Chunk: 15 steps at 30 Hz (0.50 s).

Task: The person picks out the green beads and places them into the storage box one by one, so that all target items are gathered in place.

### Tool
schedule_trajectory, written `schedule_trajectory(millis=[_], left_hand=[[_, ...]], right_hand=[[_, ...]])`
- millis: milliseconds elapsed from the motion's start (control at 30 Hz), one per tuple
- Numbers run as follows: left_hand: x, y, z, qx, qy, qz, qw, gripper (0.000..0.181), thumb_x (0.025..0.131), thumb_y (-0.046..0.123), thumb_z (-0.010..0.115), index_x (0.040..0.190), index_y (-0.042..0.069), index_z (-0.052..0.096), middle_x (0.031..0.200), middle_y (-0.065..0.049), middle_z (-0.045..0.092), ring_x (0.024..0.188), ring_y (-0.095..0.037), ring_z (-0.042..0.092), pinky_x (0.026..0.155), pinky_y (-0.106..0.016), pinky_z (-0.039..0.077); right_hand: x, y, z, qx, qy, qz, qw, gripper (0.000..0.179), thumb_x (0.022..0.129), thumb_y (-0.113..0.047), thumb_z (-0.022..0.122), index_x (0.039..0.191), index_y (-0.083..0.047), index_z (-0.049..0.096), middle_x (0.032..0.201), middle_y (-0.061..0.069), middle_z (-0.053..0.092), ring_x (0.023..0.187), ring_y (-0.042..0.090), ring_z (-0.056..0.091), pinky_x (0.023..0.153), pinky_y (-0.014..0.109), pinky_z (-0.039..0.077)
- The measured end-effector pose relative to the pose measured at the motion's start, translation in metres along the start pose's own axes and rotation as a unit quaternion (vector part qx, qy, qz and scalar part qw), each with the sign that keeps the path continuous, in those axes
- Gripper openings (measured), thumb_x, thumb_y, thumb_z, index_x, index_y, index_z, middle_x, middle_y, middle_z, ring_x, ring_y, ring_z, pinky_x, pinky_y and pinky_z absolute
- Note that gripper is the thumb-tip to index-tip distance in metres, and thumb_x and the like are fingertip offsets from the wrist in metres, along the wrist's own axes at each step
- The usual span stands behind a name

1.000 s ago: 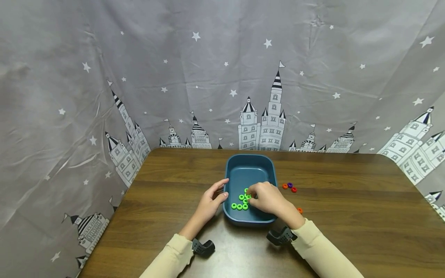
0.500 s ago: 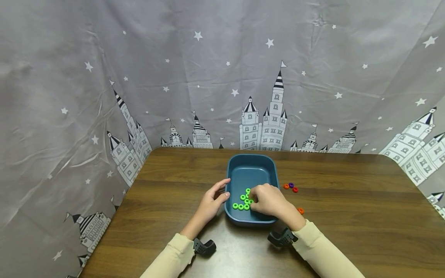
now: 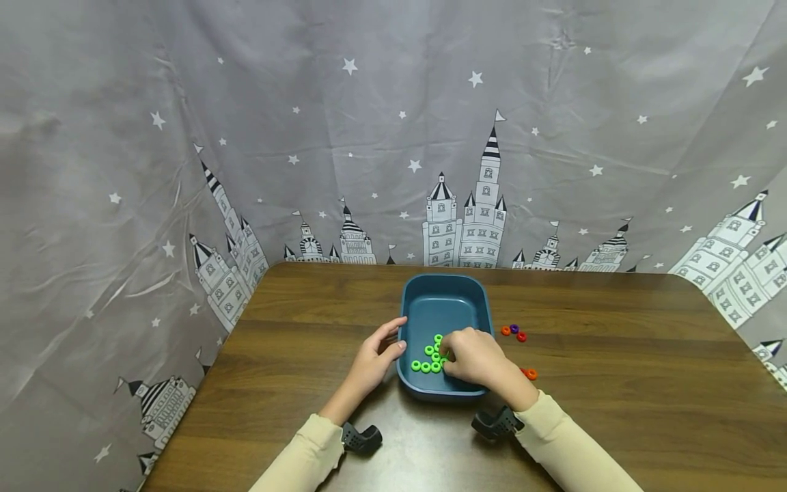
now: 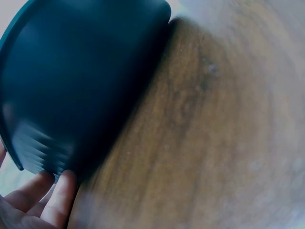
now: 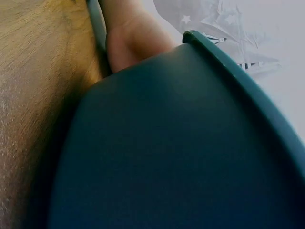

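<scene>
In the head view, a blue rectangular tray [image 3: 441,311] stands on the wooden table. Several small green ring beads [image 3: 416,365] lie in its near half, some lined up along the near side. My right hand [image 3: 476,359] reaches over the tray's right side, its curled fingers pinching a green ring bead at the row's right end. The hand covers part of that bead and perhaps others. At the left wall, my left hand [image 3: 371,355] touches the tray with extended fingers and thumb. Its fingertips [image 4: 64,186] rest against the outer wall in the left wrist view.
Right of the tray, orange [image 3: 505,331], purple [image 3: 514,329] and red [image 3: 521,337] ring beads lie together on the table [image 3: 615,369]. Another orange bead [image 3: 531,374] lies nearer, beside a red one partly behind the right wrist. A grey castle-print curtain [image 3: 369,137] hangs behind.
My right hand has shifted slightly toward the near side of the tray, and a green ring bead now shows at the row's right end by its fingertips. The left hand stays at the wall.
</scene>
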State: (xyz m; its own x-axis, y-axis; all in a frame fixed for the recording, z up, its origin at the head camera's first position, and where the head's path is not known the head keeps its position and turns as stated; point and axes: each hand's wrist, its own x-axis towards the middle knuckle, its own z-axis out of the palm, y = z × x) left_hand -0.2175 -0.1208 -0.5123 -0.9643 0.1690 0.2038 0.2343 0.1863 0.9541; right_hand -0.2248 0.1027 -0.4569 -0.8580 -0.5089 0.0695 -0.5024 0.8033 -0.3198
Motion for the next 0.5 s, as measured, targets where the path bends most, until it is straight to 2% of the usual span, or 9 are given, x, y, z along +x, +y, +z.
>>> schedule_trajectory(millis=[333,500], left_hand=[[-0.0009,-0.0001,-0.0004,-0.010,-0.001,0.001,0.9999,0.044,0.098,0.007,0.062,0.142,0.005,0.058,0.138,-0.025,0.062,0.121,-0.041,0.064,0.091,-0.022,0.052],[-0.0013,-0.0007,-0.0005,-0.003,0.000,0.003,1.0000,0.044,0.098,0.008,0.062,0.142,0.005,0.058,0.138,-0.026,0.062,0.122,-0.042,0.063,0.091,-0.023,0.052]], right_hand=[[-0.0001,-0.0005,0.0014,-0.009,0.006,0.003,0.9999,0.006,0.079,-0.011,0.080,0.083,-0.014,0.077,0.077,-0.004,0.071,0.063,0.009,0.053,0.057,0.031,0.046],[-0.0004,-0.0012,0.0023,-0.010,0.005,0.009,0.9999,0.008,0.080,-0.011,0.081,0.085,-0.014,0.077,0.074,-0.005,0.069,0.063,0.009,0.052,0.058,0.031,0.046]])
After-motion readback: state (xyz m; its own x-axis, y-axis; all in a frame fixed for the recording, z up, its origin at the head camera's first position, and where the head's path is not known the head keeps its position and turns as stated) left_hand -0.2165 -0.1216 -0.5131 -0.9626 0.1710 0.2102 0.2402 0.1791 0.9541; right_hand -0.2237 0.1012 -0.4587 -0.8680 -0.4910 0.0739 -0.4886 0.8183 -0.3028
